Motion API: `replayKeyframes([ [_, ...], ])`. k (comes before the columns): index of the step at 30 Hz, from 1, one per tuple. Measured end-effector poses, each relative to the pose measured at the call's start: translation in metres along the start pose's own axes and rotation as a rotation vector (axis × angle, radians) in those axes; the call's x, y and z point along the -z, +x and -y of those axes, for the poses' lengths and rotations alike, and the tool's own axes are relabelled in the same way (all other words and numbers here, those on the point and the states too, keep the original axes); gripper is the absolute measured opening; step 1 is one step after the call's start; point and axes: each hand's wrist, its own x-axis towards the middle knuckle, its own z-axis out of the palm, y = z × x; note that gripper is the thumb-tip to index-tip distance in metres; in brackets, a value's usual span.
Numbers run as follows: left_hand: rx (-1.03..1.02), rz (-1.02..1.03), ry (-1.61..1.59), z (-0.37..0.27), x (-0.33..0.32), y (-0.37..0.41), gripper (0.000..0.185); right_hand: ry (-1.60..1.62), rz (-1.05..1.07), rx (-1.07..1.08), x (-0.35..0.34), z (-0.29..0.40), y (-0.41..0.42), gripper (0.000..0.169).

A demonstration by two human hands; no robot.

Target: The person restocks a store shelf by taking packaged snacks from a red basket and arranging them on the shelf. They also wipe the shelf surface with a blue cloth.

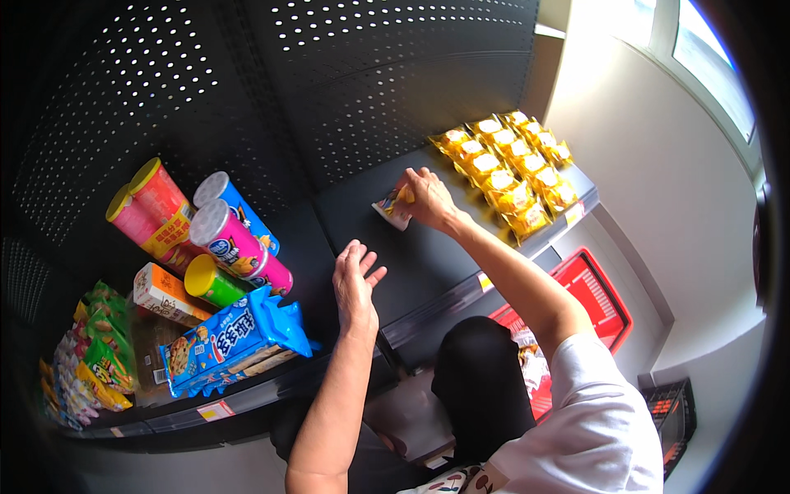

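My right hand grips a small snack packet with a pale lower edge, just over the dark metal shelf. My fingers cover much of the packet. Right of that hand, rows of small yellow snack packets fill the shelf's far end. My left hand is held above the shelf, fingers apart, with nothing in it. Nearest to it on the left are a pink snack canister and a stack of blue cookie packets.
Further left stand red canisters, a blue canister, a green canister, an orange-and-white box and several green bags. A perforated back panel rises behind. Below right sits a red basket holding packets, near a black crate.
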Motion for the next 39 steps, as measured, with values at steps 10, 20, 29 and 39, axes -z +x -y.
replayKeyframes([
  [10, 0.163, 0.319, 0.036, 0.015, -0.028, -0.012, 0.054, 0.571, -0.021, -0.156, 0.053, 0.019, -0.114, 0.089],
  [20, 0.144, 0.496, 0.082, -0.004, -0.042, -0.043, 0.048, 0.615, -0.268, -0.474, 0.203, -0.032, -0.296, 0.072],
  [29, 0.060, 0.404, 0.190, 0.008, -0.031, -0.038, 0.044, -0.105, -0.432, -0.911, 0.209, -0.104, -0.506, 0.074],
  [39, 0.114, 0.376, 0.132, 0.012, -0.018, -0.052, 0.038, 0.513, -0.343, -1.349, 0.152, -0.110, -0.606, 0.052],
])
